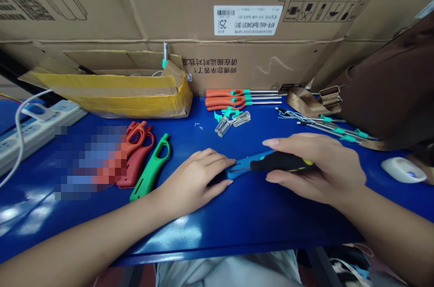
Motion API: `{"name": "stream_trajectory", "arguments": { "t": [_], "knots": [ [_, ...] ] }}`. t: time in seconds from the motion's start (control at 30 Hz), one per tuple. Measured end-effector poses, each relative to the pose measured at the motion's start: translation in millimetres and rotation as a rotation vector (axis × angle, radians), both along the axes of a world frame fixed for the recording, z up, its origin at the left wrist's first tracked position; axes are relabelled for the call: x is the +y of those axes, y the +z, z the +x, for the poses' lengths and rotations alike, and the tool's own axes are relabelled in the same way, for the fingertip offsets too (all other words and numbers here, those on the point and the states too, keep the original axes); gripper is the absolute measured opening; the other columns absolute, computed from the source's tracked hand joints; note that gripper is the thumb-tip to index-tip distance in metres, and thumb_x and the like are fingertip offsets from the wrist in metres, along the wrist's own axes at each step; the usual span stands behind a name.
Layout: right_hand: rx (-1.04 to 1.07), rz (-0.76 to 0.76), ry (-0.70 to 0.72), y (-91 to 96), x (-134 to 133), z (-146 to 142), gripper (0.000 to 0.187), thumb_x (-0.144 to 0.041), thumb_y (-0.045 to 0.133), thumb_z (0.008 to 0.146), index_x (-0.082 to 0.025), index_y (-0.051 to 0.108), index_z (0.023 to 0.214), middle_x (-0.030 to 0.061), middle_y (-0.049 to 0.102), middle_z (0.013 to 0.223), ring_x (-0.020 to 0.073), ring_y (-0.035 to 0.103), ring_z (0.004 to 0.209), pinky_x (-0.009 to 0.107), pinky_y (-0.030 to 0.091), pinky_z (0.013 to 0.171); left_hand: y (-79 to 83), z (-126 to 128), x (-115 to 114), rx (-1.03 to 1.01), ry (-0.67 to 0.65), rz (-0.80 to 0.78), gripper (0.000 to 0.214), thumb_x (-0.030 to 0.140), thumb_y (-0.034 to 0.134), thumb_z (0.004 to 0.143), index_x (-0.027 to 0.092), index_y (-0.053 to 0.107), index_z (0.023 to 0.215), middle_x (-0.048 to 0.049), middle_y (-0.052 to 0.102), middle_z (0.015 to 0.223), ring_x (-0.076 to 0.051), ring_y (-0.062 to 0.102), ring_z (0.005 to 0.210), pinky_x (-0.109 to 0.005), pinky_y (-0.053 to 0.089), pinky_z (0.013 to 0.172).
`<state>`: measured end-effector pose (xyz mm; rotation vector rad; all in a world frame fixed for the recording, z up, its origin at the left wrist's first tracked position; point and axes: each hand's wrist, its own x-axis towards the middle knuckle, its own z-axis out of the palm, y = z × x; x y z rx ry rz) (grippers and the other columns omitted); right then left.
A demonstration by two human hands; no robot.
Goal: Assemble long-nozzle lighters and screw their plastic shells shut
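Note:
My left hand (198, 178) is closed on the end of a blue lighter casing (244, 163), thumb and fingers at its two sides, low over the blue table. In my right hand (322, 167) is a screwdriver with a black and yellow handle (276, 162). Its thin shaft points left and lies along the casing; whether the tip touches it I cannot tell. Left of my left hand lie a green lighter casing (151, 171) and several red casings (135, 160). Beyond my hands are clear fluid tanks (224, 126) and small teal parts (228, 113).
Orange lighters (224, 102) with metal tubes lie at the back. Loose metal tubes with wires (335, 129) sit at right, near a brown bag (386, 70) and a white mouse (403, 169). A yellow-taped box (135, 101) and a power strip (40, 126) stand left.

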<state>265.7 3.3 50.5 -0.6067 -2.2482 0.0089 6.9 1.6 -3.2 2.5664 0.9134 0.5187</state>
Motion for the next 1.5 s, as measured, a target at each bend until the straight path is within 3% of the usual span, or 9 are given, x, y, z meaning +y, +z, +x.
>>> {"name": "stream_trajectory", "arguments": {
  "t": [0.17, 0.23, 0.4, 0.63, 0.8, 1.0, 1.23, 1.33, 1.5],
  "knots": [
    [0.092, -0.267, 0.137, -5.8, 0.1, 0.1, 0.060, -0.024, 0.044, 0.102, -0.021, 0.028, 0.160, 0.0117, 0.065, 0.138, 0.0225, 0.072, 0.106, 0.036, 0.062, 0.079, -0.7, 0.0, -1.0, -0.006, 0.006, 0.007, 0.036, 0.028, 0.062, 0.099, 0.017, 0.059, 0.133, -0.0092, 0.071, 0.123, -0.026, 0.064, 0.114, -0.045, 0.047, 0.105],
    [0.080, -0.281, 0.142, -5.7, -0.3, 0.3, 0.062, -0.022, 0.047, 0.100, -0.021, 0.029, 0.159, 0.0105, 0.068, 0.134, 0.0207, 0.073, 0.099, 0.034, 0.062, 0.078, -0.3, -0.1, -1.2, -0.007, 0.004, 0.007, 0.036, 0.028, 0.062, 0.099, 0.017, 0.059, 0.134, -0.0095, 0.071, 0.123, -0.026, 0.064, 0.114, -0.046, 0.047, 0.105],
    [-0.011, -0.030, -0.073, 0.9, -2.1, 1.5, 0.048, -0.028, 0.066, 0.095, -0.028, 0.056, 0.142, 0.0040, 0.080, 0.106, 0.0190, 0.076, 0.077, 0.029, 0.061, 0.071, 0.6, -0.2, -0.9, -0.005, 0.002, 0.003, 0.036, 0.027, 0.062, 0.099, 0.017, 0.059, 0.133, -0.0092, 0.071, 0.121, -0.025, 0.065, 0.112, -0.045, 0.049, 0.104],
    [0.046, -0.211, 0.059, -0.5, -4.6, 1.1, 0.059, -0.024, 0.040, 0.105, -0.021, 0.026, 0.162, 0.0118, 0.070, 0.132, 0.0192, 0.077, 0.087, 0.030, 0.062, 0.066, 0.6, -0.1, -1.3, -0.006, 0.002, 0.006, 0.037, 0.028, 0.062, 0.099, 0.016, 0.059, 0.133, -0.0092, 0.071, 0.122, -0.025, 0.064, 0.113, -0.045, 0.050, 0.102],
    [-0.039, 0.021, -0.035, 5.5, -3.9, 1.8, 0.054, -0.034, 0.061, 0.100, -0.028, 0.047, 0.151, 0.0028, 0.081, 0.092, 0.0196, 0.076, 0.070, 0.029, 0.061, 0.063, 0.9, -1.2, -1.5, -0.007, 0.001, 0.005, 0.036, 0.027, 0.062, 0.099, 0.016, 0.059, 0.133, -0.0094, 0.071, 0.122, -0.025, 0.064, 0.112, -0.045, 0.049, 0.104],
    [0.040, -0.186, 0.042, 1.6, -7.4, 2.3, 0.063, -0.023, 0.043, 0.103, -0.021, 0.025, 0.162, 0.0123, 0.068, 0.137, 0.0207, 0.077, 0.089, 0.035, 0.065, 0.074, 0.6, -1.0, -1.8, -0.007, 0.004, 0.005, 0.034, 0.028, 0.063, 0.099, 0.017, 0.060, 0.131, -0.0093, 0.071, 0.121, -0.025, 0.064, 0.112, -0.046, 0.050, 0.103],
    [-0.006, 0.042, 0.020, 7.3, -2.5, -3.7, 0.048, -0.034, 0.063, 0.099, -0.030, 0.050, 0.145, -0.0005, 0.076, 0.076, 0.0187, 0.072, 0.063, 0.029, 0.057, 0.056, 1.9, -0.2, -1.0, 0.006, 0.010, -0.015, 0.035, 0.027, 0.062, 0.099, 0.018, 0.060, 0.133, -0.0090, 0.071, 0.123, -0.025, 0.064, 0.113, -0.047, 0.048, 0.106],
    [0.033, -0.027, 0.015, 1.5, 0.5, -1.8, 0.045, -0.033, 0.057, 0.101, -0.028, 0.050, 0.145, 0.0038, 0.077, 0.093, 0.0194, 0.072, 0.072, 0.031, 0.058, 0.061, 1.2, -0.4, -1.2, 0.002, 0.007, -0.005, 0.035, 0.027, 0.062, 0.099, 0.017, 0.059, 0.132, -0.0093, 0.071, 0.122, -0.025, 0.064, 0.113, -0.047, 0.048, 0.106],
    [0.140, -0.265, 0.113, -15.9, 3.0, 0.1, 0.067, -0.021, 0.053, 0.097, -0.025, 0.029, 0.159, 0.0096, 0.069, 0.125, 0.0213, 0.072, 0.087, 0.035, 0.061, 0.068, 0.8, -1.5, -1.7, 0.007, 0.010, 0.007, 0.035, 0.028, 0.062, 0.099, 0.017, 0.059, 0.132, -0.0093, 0.071, 0.123, -0.025, 0.064, 0.113, -0.045, 0.049, 0.104]
  ]
}}
